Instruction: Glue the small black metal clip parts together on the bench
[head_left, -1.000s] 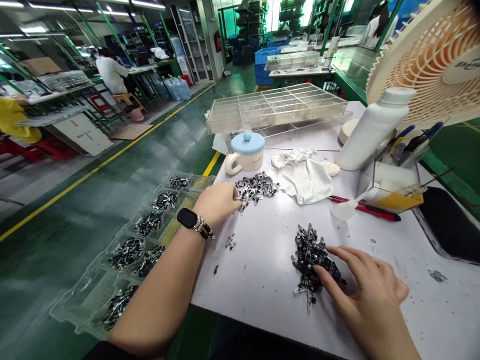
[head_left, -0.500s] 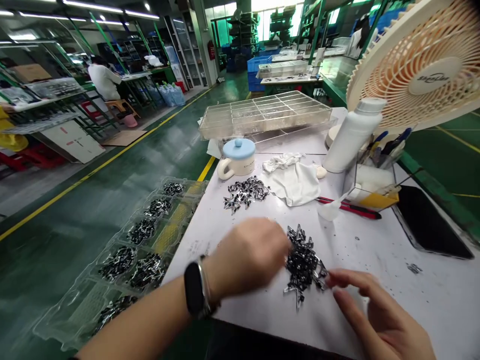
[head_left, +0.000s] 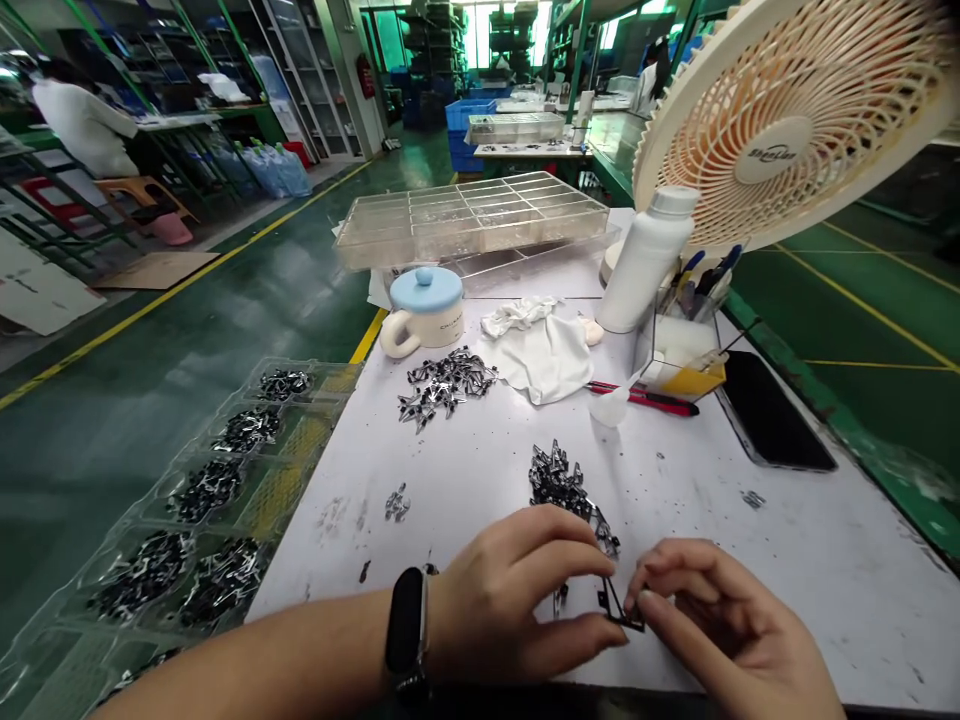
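Note:
My left hand (head_left: 525,600), with a dark wristband (head_left: 406,622) on its wrist, has thumb and forefinger closed about a small black angular part (head_left: 616,606). Its frame-like outline has thin bars. From the other side my right hand (head_left: 731,625) pinches at the part's right end; what exactly lies between those fingertips is hidden. Just beyond the hands is a pile of small black and silvery metal parts (head_left: 556,478), partly covered by my left hand. Farther back on the white table (head_left: 465,470) a second pile of similar parts (head_left: 446,382) lies near a mug.
A mug with a blue lid (head_left: 426,305), white cloth (head_left: 541,360), white spoon (head_left: 611,405), red-and-black tool (head_left: 660,402), bottle (head_left: 649,260), pen box (head_left: 682,350), phone (head_left: 776,410) and fan (head_left: 780,150) stand around. A clear compartment tray (head_left: 300,425) holds parts at left.
My left hand has come from over the pile toward me and right, meeting my right hand at the small black part. The camera view has turned right.

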